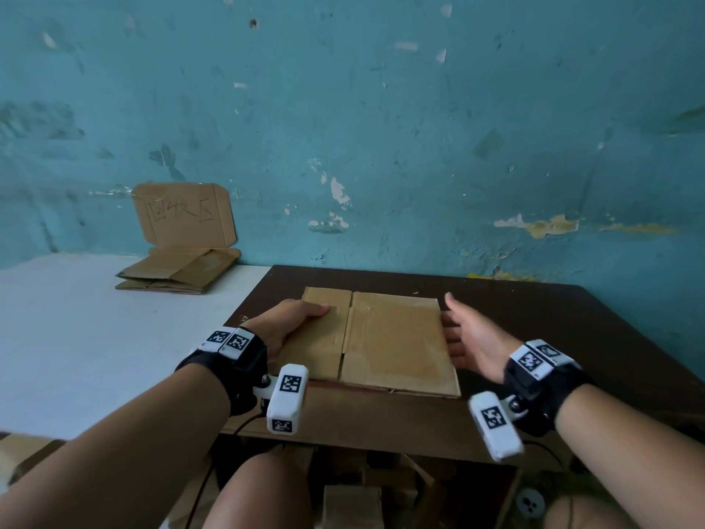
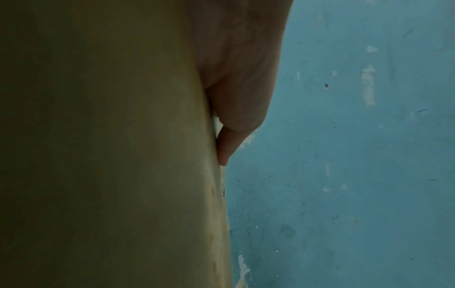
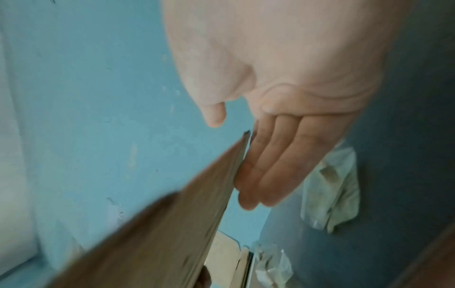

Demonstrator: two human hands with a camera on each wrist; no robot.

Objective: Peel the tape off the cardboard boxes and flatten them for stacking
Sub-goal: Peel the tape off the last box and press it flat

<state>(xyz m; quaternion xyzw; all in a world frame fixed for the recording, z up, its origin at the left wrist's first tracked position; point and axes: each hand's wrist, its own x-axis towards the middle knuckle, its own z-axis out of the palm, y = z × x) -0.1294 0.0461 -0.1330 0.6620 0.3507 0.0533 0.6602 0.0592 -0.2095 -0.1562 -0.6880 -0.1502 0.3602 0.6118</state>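
A flattened brown cardboard box (image 1: 389, 345) lies on the dark brown table (image 1: 553, 330) in front of me. My left hand (image 1: 293, 324) grips its left edge, thumb lying on top, the other fingers hidden below. In the left wrist view the cardboard (image 2: 110, 155) fills the left side with my thumb (image 2: 225, 146) pressed against it. My right hand (image 1: 463, 337) is open at the box's right edge. In the right wrist view its straight fingers (image 3: 265, 171) sit against the cardboard edge (image 3: 197, 204), thumb held apart. No tape shows on the top face.
A stack of flattened boxes (image 1: 179, 273) lies at the back left on a white surface (image 1: 76, 337), below a handwritten cardboard sign (image 1: 183, 215) leaning on the teal wall. Crumpled pale scraps (image 3: 329, 191) show in the right wrist view. More cardboard (image 1: 351, 498) sits under the table.
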